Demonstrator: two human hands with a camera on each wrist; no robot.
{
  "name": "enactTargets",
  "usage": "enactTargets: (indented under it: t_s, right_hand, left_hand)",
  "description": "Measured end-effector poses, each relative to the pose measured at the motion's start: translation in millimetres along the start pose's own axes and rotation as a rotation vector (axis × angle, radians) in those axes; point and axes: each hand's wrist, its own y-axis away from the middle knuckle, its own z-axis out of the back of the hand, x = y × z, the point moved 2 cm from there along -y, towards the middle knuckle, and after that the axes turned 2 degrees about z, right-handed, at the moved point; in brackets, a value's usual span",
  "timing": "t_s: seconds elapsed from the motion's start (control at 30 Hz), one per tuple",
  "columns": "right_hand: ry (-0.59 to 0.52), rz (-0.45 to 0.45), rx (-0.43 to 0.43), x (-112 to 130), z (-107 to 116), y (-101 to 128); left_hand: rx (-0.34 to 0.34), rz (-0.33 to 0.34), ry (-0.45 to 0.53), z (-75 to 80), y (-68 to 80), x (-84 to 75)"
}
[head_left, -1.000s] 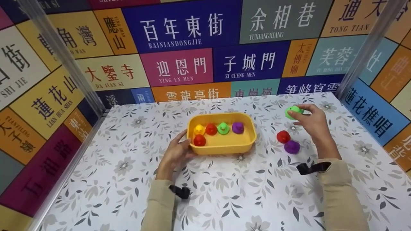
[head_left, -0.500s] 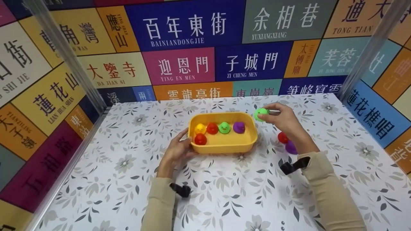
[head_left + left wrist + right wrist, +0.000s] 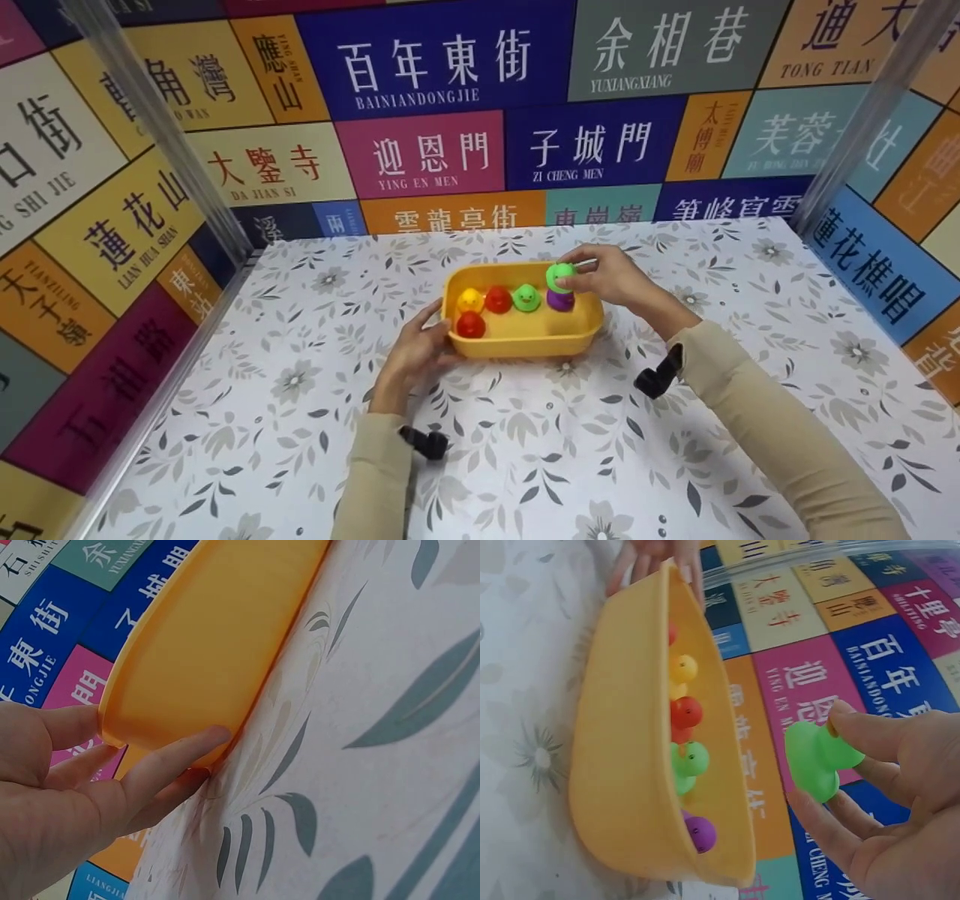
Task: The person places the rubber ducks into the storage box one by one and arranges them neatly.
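A yellow plastic tub [image 3: 525, 346] stands on the table with several toy ducks inside. My left hand [image 3: 412, 351] holds its left end, with the thumb along the outer wall and fingers at the rim in the left wrist view. My right hand [image 3: 611, 279] pinches a green toy duck [image 3: 814, 761] between thumb and fingers. In the head view this duck hangs over the purple duck [image 3: 559, 301] at the tub's back right. A green duck [image 3: 526, 298], a red duck [image 3: 498, 299] and a yellow duck [image 3: 471, 301] line the back, with another red duck [image 3: 471, 325] at front left.
White tablecloth [image 3: 480, 457] with grey leaves and flowers lies under the tub. Behind it rises a back wall [image 3: 442, 64] of coloured name panels, with side walls at left and right. Black straps circle both wrists.
My right hand has carried the green duck leftward from the table's right side to above the tub. My left hand stays at the tub's left end.
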Motion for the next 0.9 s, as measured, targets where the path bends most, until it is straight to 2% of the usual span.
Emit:
enactTargets:
  t_s: [0.17, 0.47, 0.7, 0.9]
  right_hand:
    - [0.014, 0.056, 0.035, -6, -18, -9]
    - [0.024, 0.125, 0.075, -13, -49, -21]
    - [0.003, 0.095, 0.119, -11, -71, -27]
    - [0.075, 0.015, 0.126, -11, -84, -30]
  left_hand:
    - [0.001, 0.001, 0.004, 0.6, 0.7, 0.9]
    - [0.029, -0.047, 0.007, -0.7, -0.2, -2.4]
    - [0.031, -0.026, 0.029, -0.9, -0.2, -2.9]
    - [0.021, -0.016, 0.031, -1.1, 0.3, -1.7]
